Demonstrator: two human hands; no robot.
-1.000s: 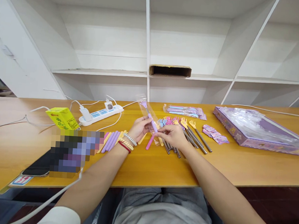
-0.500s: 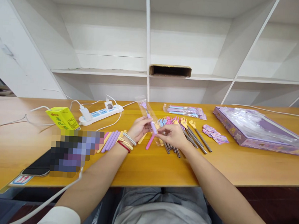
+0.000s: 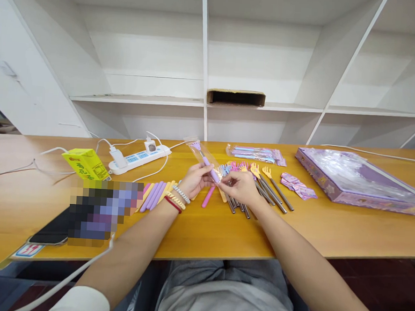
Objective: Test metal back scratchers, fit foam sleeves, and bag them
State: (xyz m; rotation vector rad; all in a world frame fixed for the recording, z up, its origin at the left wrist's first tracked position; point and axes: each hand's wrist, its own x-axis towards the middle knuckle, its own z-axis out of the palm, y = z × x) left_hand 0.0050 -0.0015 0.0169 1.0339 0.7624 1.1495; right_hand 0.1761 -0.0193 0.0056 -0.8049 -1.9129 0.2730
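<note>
A purple back scratcher (image 3: 207, 162) lies inside a clear plastic bag (image 3: 193, 140), its claw end pointing up and left. My left hand (image 3: 197, 179) pinches the bagged scratcher at mid-length. At the lower end of the bag, my right hand (image 3: 240, 185) has its fingers closed on the plastic. Right of my hands, several metal rods with yellow claws (image 3: 271, 182) lie beside blue and pink ones. A pink handle (image 3: 208, 197) rests under my hands. Several purple handles (image 3: 155, 195) and yellow ones lie left of my left wrist.
Packed scratchers (image 3: 255, 154) lie behind the pile, with purple cards (image 3: 299, 186) to its right. A purple box (image 3: 342, 196) with clear bags stands at the right. On the left are a power strip (image 3: 140, 159), cables, a yellow carton (image 3: 87, 163) and a black phone (image 3: 51, 228).
The bagged scratcher has shifted slightly down, its claw end a little to the left. My right hand has closed in around the bag's lower end.
</note>
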